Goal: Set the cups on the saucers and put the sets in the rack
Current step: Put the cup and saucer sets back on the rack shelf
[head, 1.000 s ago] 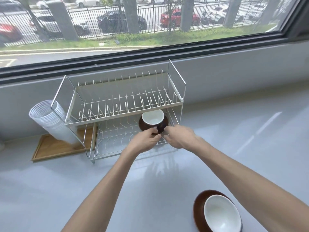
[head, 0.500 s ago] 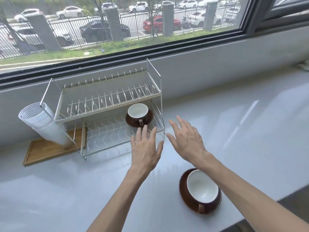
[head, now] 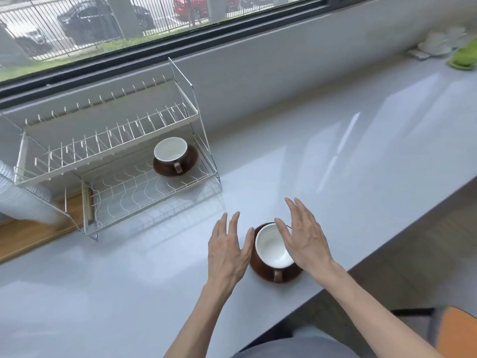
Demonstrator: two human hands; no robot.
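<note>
Head view looks down on a pale grey glossy bench (head: 348, 156) under a window. Near its front edge stands a brown cup with a white inside (head: 274, 250) on a round brown saucer (head: 265, 273), handle toward the person. Both hands flank it with fingers spread and nothing gripped: the left hand (head: 227, 250) just beside the saucer's left rim, the right hand (head: 305, 240) over the cup's right side. Whether either touches the crockery cannot be told. Toward the bench's back left, a two-tier white wire dish rack (head: 108, 151) carries a second brown cup (head: 171, 154) on its brown saucer (head: 191, 161) at the right end of the lower tier.
</note>
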